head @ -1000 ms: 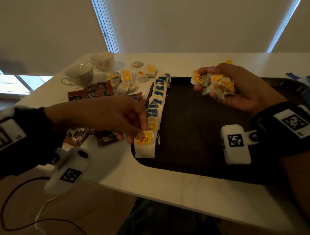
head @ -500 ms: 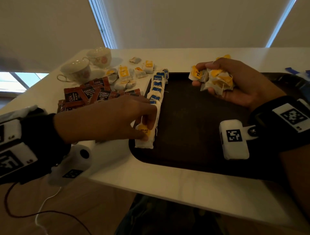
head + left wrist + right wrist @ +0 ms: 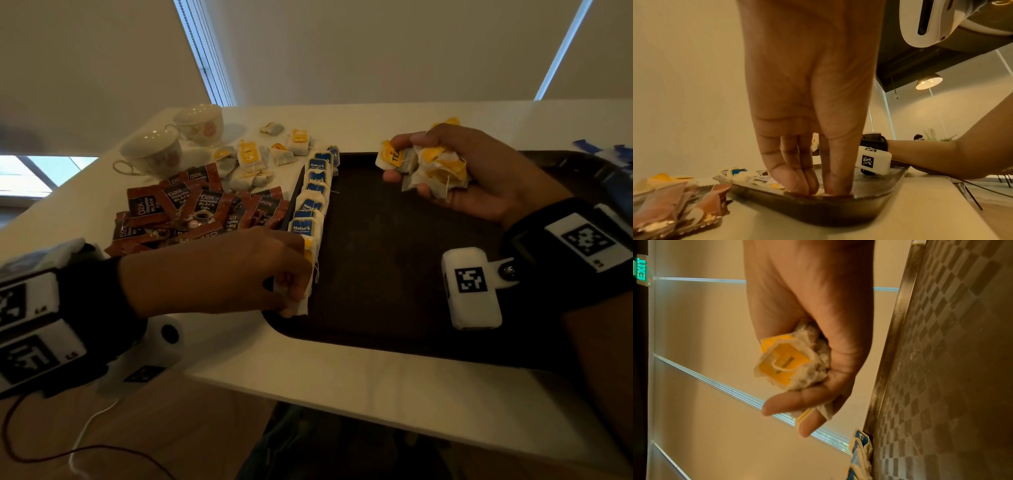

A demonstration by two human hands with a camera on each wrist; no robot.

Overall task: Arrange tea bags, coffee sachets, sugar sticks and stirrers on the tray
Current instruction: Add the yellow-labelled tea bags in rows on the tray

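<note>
Tea bags (image 3: 313,202) line one tray (image 3: 394,240) edge — left hand (image 3: 219,270) pinches the newest, right hand (image 3: 479,171) clutches a bunch (image 3: 431,168); sachets (image 3: 191,209) wait on the surface.

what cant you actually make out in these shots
- Front tea bag: head view, left hand covers most of it; label unreadable.
- Count of tea bags in the bunch: head and right wrist views, right hand wraps them.
- Tray right end: head view, cut off by the frame edge and the forearm.
- Sugar sticks, stirrers: not identifiable in any view.
</note>
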